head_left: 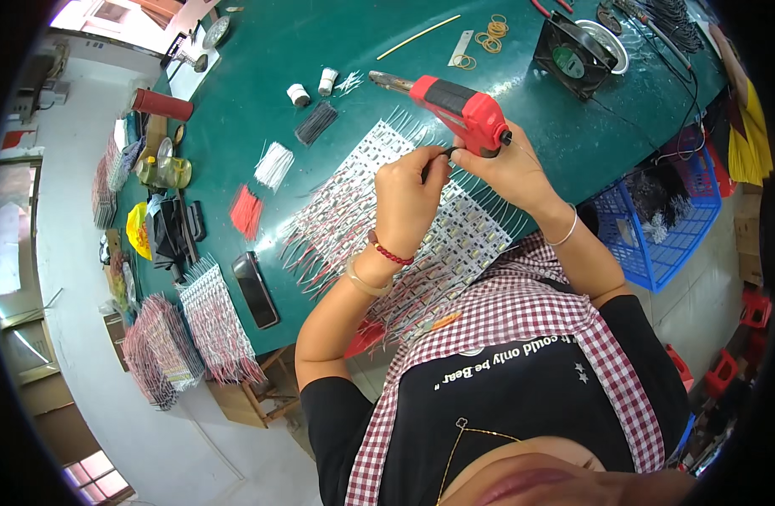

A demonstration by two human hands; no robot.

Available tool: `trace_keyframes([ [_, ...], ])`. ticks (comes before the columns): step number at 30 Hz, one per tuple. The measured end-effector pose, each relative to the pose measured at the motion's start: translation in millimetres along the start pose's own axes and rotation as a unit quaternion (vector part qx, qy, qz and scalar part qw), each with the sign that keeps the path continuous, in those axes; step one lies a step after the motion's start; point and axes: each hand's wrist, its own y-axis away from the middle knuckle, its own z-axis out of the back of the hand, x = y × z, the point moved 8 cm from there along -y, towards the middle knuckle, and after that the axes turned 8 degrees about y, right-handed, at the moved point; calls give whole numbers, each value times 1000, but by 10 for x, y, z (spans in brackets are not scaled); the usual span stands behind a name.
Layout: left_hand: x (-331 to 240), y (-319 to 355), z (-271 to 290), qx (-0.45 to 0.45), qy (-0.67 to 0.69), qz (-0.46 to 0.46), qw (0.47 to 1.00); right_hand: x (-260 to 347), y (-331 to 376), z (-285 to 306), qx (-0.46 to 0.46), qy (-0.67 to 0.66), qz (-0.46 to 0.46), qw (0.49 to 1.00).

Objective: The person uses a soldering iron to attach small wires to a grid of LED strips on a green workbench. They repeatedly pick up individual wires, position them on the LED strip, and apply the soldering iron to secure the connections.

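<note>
"What is the left hand [407, 192] doing?"

"It's curling narrow, thumb and fingertips pinching a small dark piece [449, 152]. Skin is covering most of it, so I'm not making out what it is."

"And the right hand [509, 173]?"

"Its thumb is meeting the left fingertips. The other fingers are disappearing behind the rear of a red-and-black hand tool [455, 105], so I can't tell whether they're gripping it or just resting beside it."

"Where is the tool pointing?"

"Its metal nose is pointing toward the far left, above the wired panel of small white circuit boards [471, 223]. The panel is lying on the green table [235, 93], under both hands; the left forearm is hiding its middle, and the checked apron [522, 299] is meeting its near edge."

"What else is being blocked?"

"The black fan [564, 67] is covering part of a round metal bowl [620, 52], and a yellow cloth [748, 143] is running into the dark rim at right. Dark wires are filling the blue crate [644, 244], too tangled for separating by eye. A phone [256, 291] is lying left of the panel, its screen showing dark."
</note>
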Motion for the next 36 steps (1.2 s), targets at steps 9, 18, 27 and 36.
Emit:
trace_keyframes([
  [9, 24, 32, -15, -14, 49, 6, 999, 91, 32, 8, -22, 41, 39, 998],
  [18, -166, 115, -16, -47, -135, -151, 978, 104, 20, -2, -27, 58, 81, 995],
  [27, -154, 35, 38, -34, -59, -135, 988, 276, 24, 20, -12, 72, 94, 993],
  [36, -135, 56, 18, -34, -35, -154, 987, 71, 45, 8, 3, 39, 54, 998],
])
